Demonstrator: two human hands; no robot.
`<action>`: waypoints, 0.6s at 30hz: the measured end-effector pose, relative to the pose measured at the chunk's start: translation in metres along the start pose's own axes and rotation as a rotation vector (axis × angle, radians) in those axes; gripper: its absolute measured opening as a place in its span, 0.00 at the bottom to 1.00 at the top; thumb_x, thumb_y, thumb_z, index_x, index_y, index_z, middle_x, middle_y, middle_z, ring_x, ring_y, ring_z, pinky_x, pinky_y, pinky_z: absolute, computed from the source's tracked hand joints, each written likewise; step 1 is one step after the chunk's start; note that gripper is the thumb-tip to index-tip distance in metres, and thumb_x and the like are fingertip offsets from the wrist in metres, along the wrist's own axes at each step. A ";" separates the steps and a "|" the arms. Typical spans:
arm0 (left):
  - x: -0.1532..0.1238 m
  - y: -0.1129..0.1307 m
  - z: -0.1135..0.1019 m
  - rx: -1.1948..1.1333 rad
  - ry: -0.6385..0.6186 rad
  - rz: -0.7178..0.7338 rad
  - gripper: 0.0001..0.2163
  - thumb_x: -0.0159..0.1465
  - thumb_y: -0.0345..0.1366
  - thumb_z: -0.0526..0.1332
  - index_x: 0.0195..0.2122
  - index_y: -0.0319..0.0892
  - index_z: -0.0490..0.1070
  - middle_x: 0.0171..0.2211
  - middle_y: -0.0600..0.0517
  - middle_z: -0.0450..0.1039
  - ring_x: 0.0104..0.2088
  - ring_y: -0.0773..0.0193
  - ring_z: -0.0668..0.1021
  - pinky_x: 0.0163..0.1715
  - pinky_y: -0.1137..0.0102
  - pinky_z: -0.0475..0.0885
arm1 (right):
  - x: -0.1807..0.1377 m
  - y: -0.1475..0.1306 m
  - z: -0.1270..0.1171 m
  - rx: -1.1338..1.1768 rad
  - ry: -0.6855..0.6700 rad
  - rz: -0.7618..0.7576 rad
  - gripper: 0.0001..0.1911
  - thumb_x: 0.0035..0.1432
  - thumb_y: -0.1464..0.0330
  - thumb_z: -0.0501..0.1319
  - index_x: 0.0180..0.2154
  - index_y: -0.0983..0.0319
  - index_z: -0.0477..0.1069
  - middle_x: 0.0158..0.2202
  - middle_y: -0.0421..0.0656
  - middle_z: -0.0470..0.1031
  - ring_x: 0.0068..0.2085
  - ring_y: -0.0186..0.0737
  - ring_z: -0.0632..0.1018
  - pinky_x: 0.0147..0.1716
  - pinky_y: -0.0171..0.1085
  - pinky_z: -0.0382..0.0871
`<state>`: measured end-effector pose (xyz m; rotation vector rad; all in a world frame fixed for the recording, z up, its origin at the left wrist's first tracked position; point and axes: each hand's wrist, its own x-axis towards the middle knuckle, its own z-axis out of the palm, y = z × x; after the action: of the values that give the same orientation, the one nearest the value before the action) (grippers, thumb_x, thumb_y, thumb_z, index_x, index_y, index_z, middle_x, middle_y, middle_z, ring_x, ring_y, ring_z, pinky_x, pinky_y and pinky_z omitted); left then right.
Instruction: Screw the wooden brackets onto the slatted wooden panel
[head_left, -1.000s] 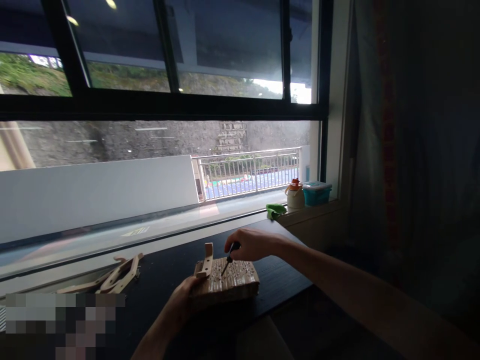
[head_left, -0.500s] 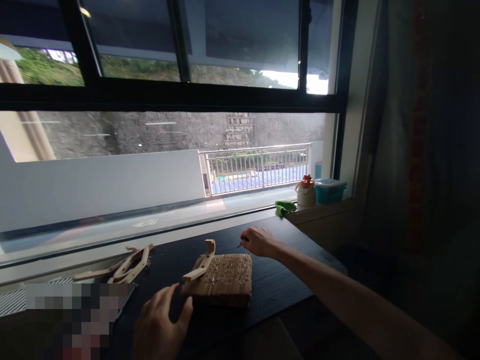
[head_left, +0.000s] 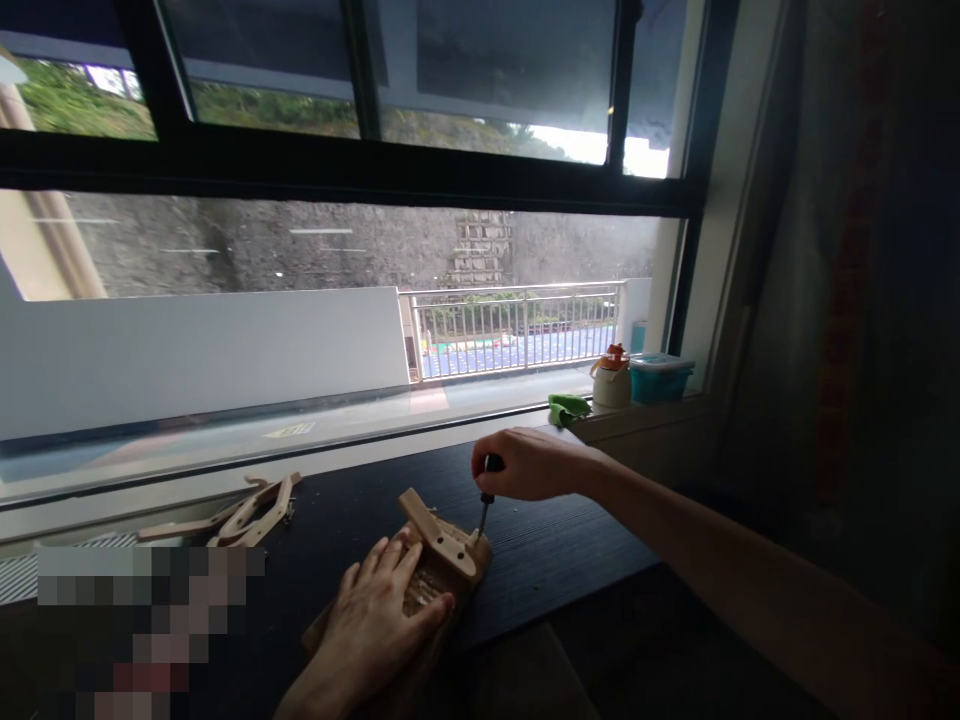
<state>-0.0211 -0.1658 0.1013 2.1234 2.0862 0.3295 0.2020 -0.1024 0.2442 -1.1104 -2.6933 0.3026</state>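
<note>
My right hand (head_left: pixel 525 465) is closed round the dark handle of a small screwdriver (head_left: pixel 485 505), held upright with its tip down at the far end of a curved wooden piece (head_left: pixel 437 535). That piece lies across a ridged wooden block (head_left: pixel 420 600) on the black table (head_left: pixel 555 560). My left hand (head_left: pixel 379 615) lies flat on the block, fingers stretched out towards the wooden piece, pressing down on it.
Several more curved wooden pieces (head_left: pixel 240 510) lie on the table at the left, near the window sill. On the sill at the right stand a green cloth (head_left: pixel 568 408), a small jug with an orange top (head_left: pixel 611 377) and a teal box (head_left: pixel 660 378). The table's edge runs close below the block.
My left hand has come down flat onto the block, which has turned. My right hand has swung the screwdriver upright over the wooden piece's end.
</note>
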 end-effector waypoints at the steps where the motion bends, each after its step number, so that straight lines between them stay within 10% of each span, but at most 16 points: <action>1: -0.004 0.002 0.000 0.018 -0.039 0.035 0.36 0.59 0.54 0.55 0.64 0.36 0.59 0.67 0.40 0.52 0.67 0.42 0.54 0.62 0.48 0.48 | 0.003 0.000 -0.004 0.008 -0.024 -0.019 0.12 0.54 0.64 0.59 0.38 0.61 0.76 0.30 0.39 0.76 0.28 0.32 0.71 0.27 0.30 0.58; 18: -0.016 0.004 -0.002 -0.196 -0.125 0.252 0.36 0.50 0.49 0.67 0.61 0.56 0.63 0.67 0.52 0.55 0.67 0.43 0.55 0.65 0.48 0.43 | 0.006 -0.011 0.036 -0.142 -0.091 -0.141 0.09 0.53 0.64 0.58 0.35 0.58 0.75 0.27 0.38 0.74 0.29 0.35 0.72 0.27 0.32 0.56</action>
<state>-0.0183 -0.1820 0.1032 2.2256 1.6488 0.4010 0.1808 -0.1099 0.2137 -0.9577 -2.8949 0.1442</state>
